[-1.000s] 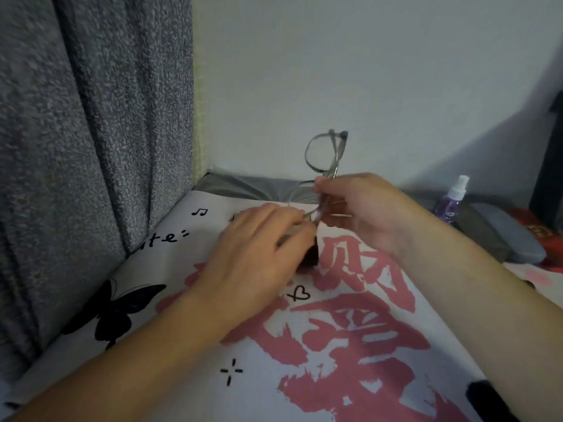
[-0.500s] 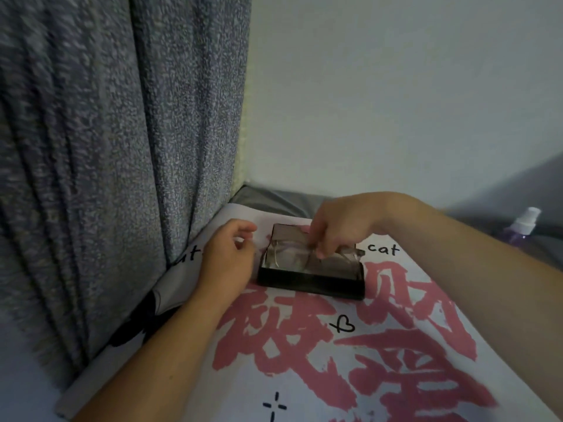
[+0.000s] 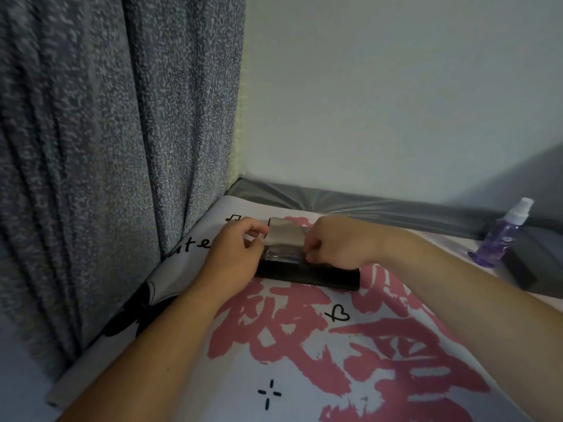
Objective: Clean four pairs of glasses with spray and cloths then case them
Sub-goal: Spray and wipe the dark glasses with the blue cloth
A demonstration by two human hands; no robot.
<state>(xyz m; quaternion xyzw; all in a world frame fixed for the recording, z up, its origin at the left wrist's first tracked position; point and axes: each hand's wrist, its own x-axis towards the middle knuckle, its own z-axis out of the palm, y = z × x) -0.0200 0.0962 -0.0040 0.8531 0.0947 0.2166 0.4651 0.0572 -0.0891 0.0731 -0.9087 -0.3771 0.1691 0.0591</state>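
Both hands, left hand (image 3: 236,254) and right hand (image 3: 333,243), pinched a soft, limp grey cleaning cloth (image 3: 285,234) over thin-framed glasses (image 3: 281,256) in the rigid black rectangular case (image 3: 307,274); fragile, probably best held by the frame.

Both forearms bare, converging toward centre. Left hand (image 3: 234,254) palm down, fingers (image 3: 254,230) curled, thumb and forefinger pinched. Right hand (image 3: 335,243) knuckles up, fingers curled under in a loose fist.

A single head-worn wide-angle view looks forward and down from close above a printed sheet (image 3: 304,360), facing a far wall (image 3: 396,102) and a curtain (image 3: 106,147) on the left. Both forearms reach in from the near edge. No second view shares the scene.
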